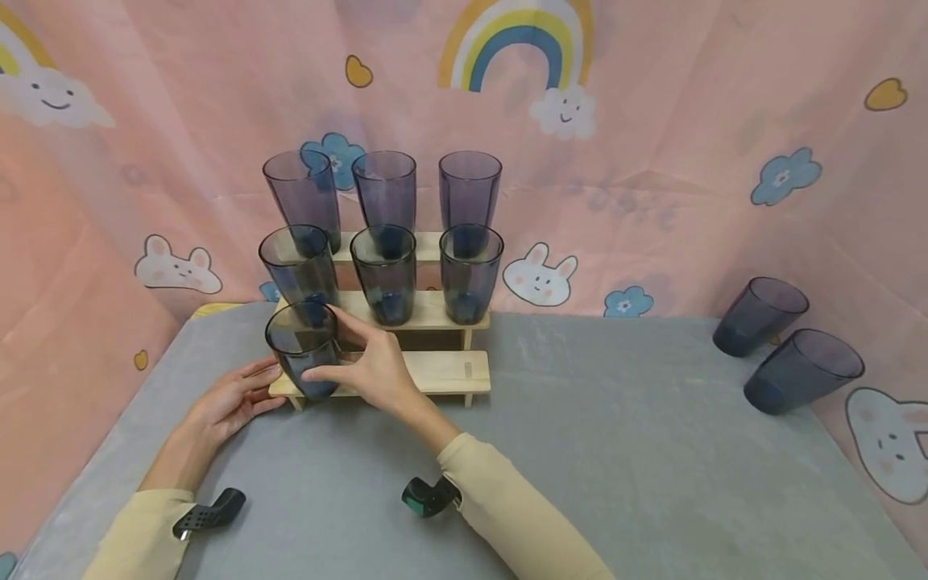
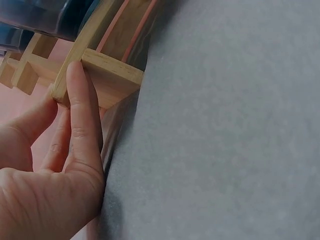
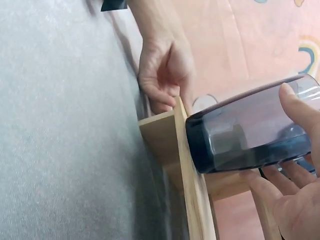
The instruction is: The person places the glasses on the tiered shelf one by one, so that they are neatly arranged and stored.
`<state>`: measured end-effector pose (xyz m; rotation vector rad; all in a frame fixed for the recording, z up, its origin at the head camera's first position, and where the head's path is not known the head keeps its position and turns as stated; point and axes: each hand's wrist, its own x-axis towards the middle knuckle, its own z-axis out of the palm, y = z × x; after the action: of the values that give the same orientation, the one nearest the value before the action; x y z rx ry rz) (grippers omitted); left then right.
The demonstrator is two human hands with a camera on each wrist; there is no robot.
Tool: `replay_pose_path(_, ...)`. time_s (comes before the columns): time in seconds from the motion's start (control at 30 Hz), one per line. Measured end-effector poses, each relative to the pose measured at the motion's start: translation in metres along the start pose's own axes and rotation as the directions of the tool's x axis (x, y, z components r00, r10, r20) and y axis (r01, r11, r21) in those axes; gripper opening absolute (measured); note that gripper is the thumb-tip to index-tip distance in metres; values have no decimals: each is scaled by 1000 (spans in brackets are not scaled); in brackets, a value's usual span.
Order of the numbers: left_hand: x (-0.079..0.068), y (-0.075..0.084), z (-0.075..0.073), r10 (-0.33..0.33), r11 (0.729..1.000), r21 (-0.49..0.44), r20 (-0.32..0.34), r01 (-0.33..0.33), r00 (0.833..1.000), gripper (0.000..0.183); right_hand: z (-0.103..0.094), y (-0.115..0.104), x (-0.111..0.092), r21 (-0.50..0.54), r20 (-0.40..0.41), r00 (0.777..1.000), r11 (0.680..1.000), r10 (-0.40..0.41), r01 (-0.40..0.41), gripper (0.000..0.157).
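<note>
My right hand (image 1: 380, 366) grips a dark tinted glass tumbler (image 1: 293, 346) by its side, thumb toward the front. The tumbler stands upright at the left end of the lowest step of a wooden tiered stand (image 1: 442, 370). In the right wrist view, the base of the tumbler (image 3: 240, 135) is right at the board. My left hand (image 1: 228, 403) pinches the left end of that lowest step, thumb and fingers on either side of the board (image 2: 70, 75). On the middle step is a row of three matching tumblers (image 1: 384, 278), and three more (image 1: 384, 189) line the top step.
Two more tumblers, one farther back (image 1: 757, 318) and one nearer (image 1: 801, 374), are on the grey cloth-covered table (image 1: 616, 451) at the far right. A pink patterned curtain (image 1: 652, 105) hangs behind and along both sides.
</note>
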<state>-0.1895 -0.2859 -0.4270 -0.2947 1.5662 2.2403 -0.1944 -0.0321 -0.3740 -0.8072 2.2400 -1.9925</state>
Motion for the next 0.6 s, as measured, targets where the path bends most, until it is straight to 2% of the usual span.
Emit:
replay_pose_path(0.2, 2, -1, 0, 9, 1000, 29, 7, -9, 1000, 79, 2, -1, 2, -62, 10, 1000, 998, 20, -19, 85)
replay_pose_path(0.4, 1, -1, 0, 13, 1000, 17, 17, -13, 1000, 77, 3, -3, 1, -107, 19, 999, 994, 35, -33, 85)
replay_pose_path(0.6, 2, -2, 0, 15, 999, 32, 11, -15, 1000, 77, -8, -7, -4, -107, 24, 1000, 994, 14, -12, 79)
